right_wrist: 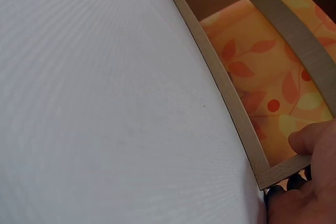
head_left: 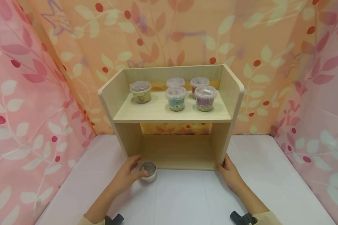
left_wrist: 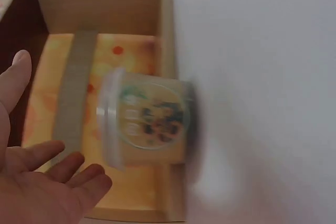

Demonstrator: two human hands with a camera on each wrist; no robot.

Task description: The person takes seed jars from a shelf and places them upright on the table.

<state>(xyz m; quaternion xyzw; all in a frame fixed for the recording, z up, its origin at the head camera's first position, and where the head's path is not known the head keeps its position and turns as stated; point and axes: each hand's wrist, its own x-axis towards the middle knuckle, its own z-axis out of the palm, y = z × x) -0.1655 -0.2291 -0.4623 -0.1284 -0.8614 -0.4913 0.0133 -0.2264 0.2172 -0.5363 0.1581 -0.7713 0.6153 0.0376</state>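
A small clear-lidded tub (head_left: 149, 178) with a round printed label stands on the white table just before the shelf's front left corner. My left hand (head_left: 128, 173) is beside it, thumb and fingers spread apart. In the left wrist view, a gap shows between those fingers (left_wrist: 92, 182) and the tub (left_wrist: 152, 121). My right hand (head_left: 229, 173) grips the lower right side panel of the pale wooden shelf (head_left: 171, 116). The right wrist view shows the thumb (right_wrist: 307, 139) on the panel's inner side and the other fingers around its outside.
On the upper board stand several lidded tubs: a yellow one (head_left: 140, 93) at left, a teal one (head_left: 176, 101) and a purple one (head_left: 205, 101) in front, others behind. The shelf's lower level (head_left: 177, 150) is open at the front. Patterned curtains (head_left: 169, 34) surround the table (head_left: 186, 197).
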